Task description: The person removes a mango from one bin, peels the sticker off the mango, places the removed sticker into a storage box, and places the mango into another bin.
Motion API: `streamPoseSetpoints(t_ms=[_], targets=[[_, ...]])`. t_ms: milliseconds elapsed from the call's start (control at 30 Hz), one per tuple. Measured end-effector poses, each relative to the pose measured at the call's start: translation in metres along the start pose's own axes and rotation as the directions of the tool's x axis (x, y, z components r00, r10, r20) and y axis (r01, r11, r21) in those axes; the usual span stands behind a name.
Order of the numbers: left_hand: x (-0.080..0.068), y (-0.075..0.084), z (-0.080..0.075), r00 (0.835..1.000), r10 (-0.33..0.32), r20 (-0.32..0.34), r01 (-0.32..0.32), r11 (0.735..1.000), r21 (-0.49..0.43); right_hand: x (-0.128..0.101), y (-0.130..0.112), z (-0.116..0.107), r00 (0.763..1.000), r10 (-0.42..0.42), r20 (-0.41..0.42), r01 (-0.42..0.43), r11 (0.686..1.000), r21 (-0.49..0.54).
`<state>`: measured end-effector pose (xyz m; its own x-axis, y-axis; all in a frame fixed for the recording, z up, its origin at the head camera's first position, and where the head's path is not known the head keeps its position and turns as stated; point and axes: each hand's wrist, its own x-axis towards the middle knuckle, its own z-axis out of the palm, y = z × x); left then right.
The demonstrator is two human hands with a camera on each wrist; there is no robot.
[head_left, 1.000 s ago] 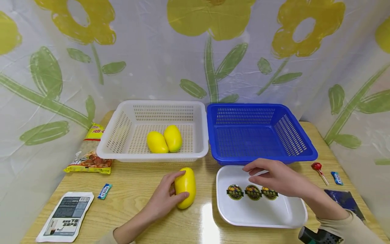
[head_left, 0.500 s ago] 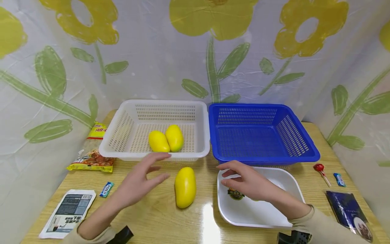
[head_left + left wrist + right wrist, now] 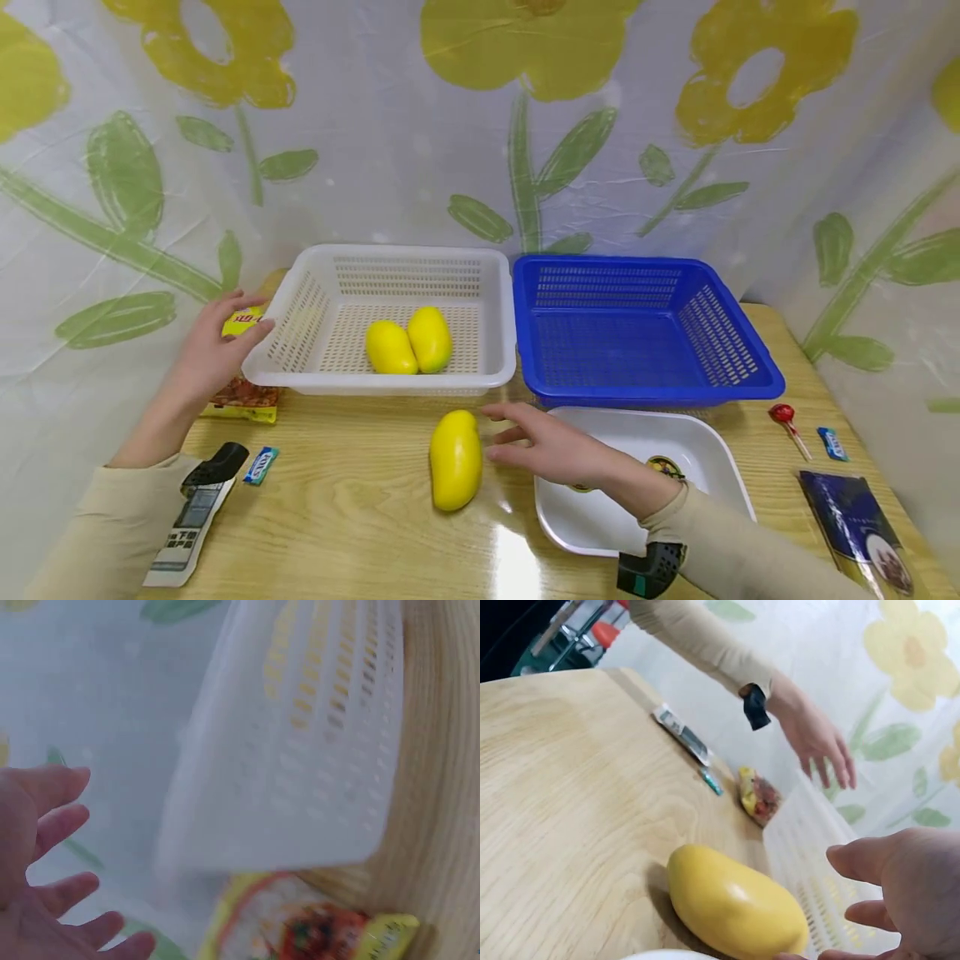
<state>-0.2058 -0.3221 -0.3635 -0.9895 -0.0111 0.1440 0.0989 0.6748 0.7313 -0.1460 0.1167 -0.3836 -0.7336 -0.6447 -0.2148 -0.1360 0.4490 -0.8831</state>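
**A:** Fig. 1, hands. My right hand [image 3: 551,446] reaches with fingers spread and relaxed, grasping nothing; its fingertips are just beside the loose mango [image 3: 455,459] at about its 3 o'clock, and I cannot tell whether they touch it. My left hand [image 3: 213,346], also released and empty, hovers at the 9 o'clock corner of the white basket [image 3: 300,379], above the snack bag [image 3: 242,398].

**B:** And outward from there?

**A:** The mango lies on the wooden table [image 3: 345,508], at 6 o'clock of the white basket, which holds two more mangoes [image 3: 408,342]. The blue basket [image 3: 750,387] stands at 3 o'clock, touching the white one. The white tray [image 3: 705,450], bearing stickers [image 3: 663,467], sits beneath my right forearm.

**B:** Hazards?

**A:** In my judgement, the mango is smooth and rounded and the tabletop glossy: a sideways nudge from loose fingers could roll it toward 9 o'clock. My right sleeve could also drag the tray or smudge the stickers.
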Motion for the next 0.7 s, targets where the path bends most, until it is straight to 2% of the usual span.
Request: streamPoseSetpoints(t_ms=[67, 133, 200, 267, 400, 500, 567, 700], targets=[[0.001, -0.014, -0.003, 0.994, -0.085, 0.063, 0.088, 0.995, -0.047, 0.008, -0.001, 0.003, 1.000, 0.004, 0.025, -0.004, 1.000, -0.003], [0.001, -0.026, -0.003, 0.987, -0.124, 0.102, 0.134, 0.986, -0.095, 0.016, -0.001, 0.007, 0.999, 0.002, 0.040, 0.000, 0.999, -0.050], [0.000, -0.037, -0.003, 0.981, -0.135, 0.141, 0.158, 0.973, -0.167, 0.024, -0.002, 0.010, 0.998, -0.012, 0.057, 0.019, 0.992, -0.125], [0.001, -0.046, -0.001, 0.980, -0.109, 0.163, 0.145, 0.964, -0.224, 0.033, -0.003, 0.014, 0.996, -0.037, 0.077, 0.052, 0.977, -0.207], [0.003, -0.059, 0.002, 0.972, -0.062, 0.227, 0.152, 0.902, -0.404, 0.047, -0.005, 0.022, 0.987, -0.085, 0.136, 0.125, 0.938, -0.324], [0.005, -0.065, 0.005, 0.965, -0.025, 0.260, 0.162, 0.841, -0.516, 0.056, -0.006, 0.024, 0.974, -0.115, 0.194, 0.182, 0.909, -0.375], [0.006, -0.068, 0.007, 0.963, -0.009, 0.271, 0.165, 0.812, -0.559, 0.061, -0.007, 0.023, 0.965, -0.129, 0.230, 0.213, 0.893, -0.396], [0.005, -0.072, 0.009, 0.957, 0.034, 0.287, 0.169, 0.741, -0.650, 0.072, -0.006, 0.020, 0.950, -0.125, 0.285, 0.237, 0.883, -0.404]])
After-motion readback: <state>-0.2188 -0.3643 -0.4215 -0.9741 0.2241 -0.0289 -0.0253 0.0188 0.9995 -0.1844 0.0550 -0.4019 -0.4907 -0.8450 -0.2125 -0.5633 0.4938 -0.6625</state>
